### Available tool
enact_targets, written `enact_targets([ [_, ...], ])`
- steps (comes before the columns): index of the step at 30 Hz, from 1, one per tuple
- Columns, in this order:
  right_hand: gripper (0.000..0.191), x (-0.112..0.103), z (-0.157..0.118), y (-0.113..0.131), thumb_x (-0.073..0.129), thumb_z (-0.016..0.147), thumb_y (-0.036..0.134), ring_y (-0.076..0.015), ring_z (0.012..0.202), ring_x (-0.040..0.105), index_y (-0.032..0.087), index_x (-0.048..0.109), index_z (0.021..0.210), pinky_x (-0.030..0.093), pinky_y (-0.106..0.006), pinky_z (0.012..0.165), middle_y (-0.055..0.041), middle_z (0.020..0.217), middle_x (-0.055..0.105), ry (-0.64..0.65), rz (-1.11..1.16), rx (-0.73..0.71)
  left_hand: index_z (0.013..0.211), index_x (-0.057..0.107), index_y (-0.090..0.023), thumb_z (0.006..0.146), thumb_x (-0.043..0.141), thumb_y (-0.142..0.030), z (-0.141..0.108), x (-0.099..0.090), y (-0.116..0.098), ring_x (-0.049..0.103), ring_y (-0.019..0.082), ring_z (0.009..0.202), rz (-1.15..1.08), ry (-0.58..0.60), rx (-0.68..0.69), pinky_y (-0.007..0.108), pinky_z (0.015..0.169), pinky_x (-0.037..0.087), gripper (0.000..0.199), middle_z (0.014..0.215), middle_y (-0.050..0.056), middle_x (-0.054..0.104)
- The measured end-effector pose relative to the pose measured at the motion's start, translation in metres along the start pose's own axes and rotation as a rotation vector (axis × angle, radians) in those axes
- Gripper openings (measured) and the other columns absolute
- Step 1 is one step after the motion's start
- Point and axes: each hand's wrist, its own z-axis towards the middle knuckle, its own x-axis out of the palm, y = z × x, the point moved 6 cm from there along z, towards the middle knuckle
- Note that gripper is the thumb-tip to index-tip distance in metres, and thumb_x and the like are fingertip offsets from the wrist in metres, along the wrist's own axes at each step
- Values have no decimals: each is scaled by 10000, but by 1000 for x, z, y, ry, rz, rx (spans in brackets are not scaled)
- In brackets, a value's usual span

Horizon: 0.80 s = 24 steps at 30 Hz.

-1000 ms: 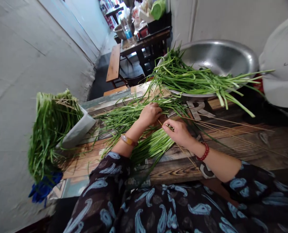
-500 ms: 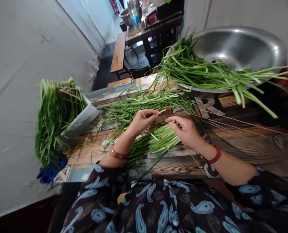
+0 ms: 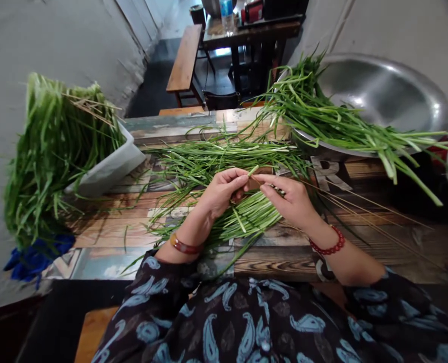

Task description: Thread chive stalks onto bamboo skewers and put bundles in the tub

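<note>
Between the thumb and fingers of my left hand (image 3: pixel 220 191) is a chive stalk (image 3: pixel 253 171), its pale cut end pointing up. My right hand (image 3: pixel 291 197) pinches a thin bamboo skewer (image 3: pixel 257 180), whose tip meets the stalk. Small pale-and-dark pieces, perhaps threaded chive ends, show under the right fingers. Both hands are close together above a near pile of chives (image 3: pixel 242 217). Just beyond them lies a second pile of chives (image 3: pixel 227 157). Whether the skewer has pierced the stalk is too small to tell.
Loose skewers (image 3: pixel 375 202) lie on the wood-patterned table (image 3: pixel 276 262) at right. A steel basin (image 3: pixel 393 85) at back right holds more chives (image 3: pixel 333 121). At left, a white container (image 3: pixel 112 164) is packed with skewered chives (image 3: pixel 65 126), near something blue (image 3: pixel 42 254). Beyond stands a bench (image 3: pixel 185 58).
My hands have come closer together, and the chive stalk now meets the skewer tip. The camera view has shifted, showing more of the container at left.
</note>
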Motion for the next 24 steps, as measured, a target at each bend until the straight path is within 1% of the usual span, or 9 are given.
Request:
enact_targets([
  [5,273,3,-1,-9,568,931,251,-202,1032,738,247,753,1131,580,-355,956,-29,1140,773,8,-11,54,773,675,-134,692,840,-439,1,-2,5,433,33,439,-15,-12,1,178,421,276,356,606,-28,604],
  [11,268,3,-5,-14,569,925,233,-202,1019,741,248,760,1111,585,-352,947,-25,1115,780,-16,-17,84,803,707,-138,696,839,-428,3,-2,11,432,35,442,14,-38,-10,179,421,269,336,609,-21,610],
  [15,259,3,-4,-16,579,911,228,-204,998,746,250,766,1088,591,-354,932,-22,1096,784,-24,-33,124,800,717,-141,694,831,-431,2,-1,11,430,37,439,55,-64,3,181,419,273,330,599,-20,607],
  [20,249,4,-5,-15,576,915,223,-199,990,747,236,772,1069,589,-342,930,-28,1080,788,-41,-32,112,775,723,-139,704,816,-420,0,2,8,428,40,438,101,-80,40,184,421,290,305,589,-17,606],
  [24,256,4,-5,-16,578,913,226,-200,987,749,244,771,1079,595,-348,924,-23,1088,786,-43,-36,125,810,747,-140,716,803,-402,0,1,7,435,46,446,122,-110,63,186,423,301,284,597,-12,609],
])
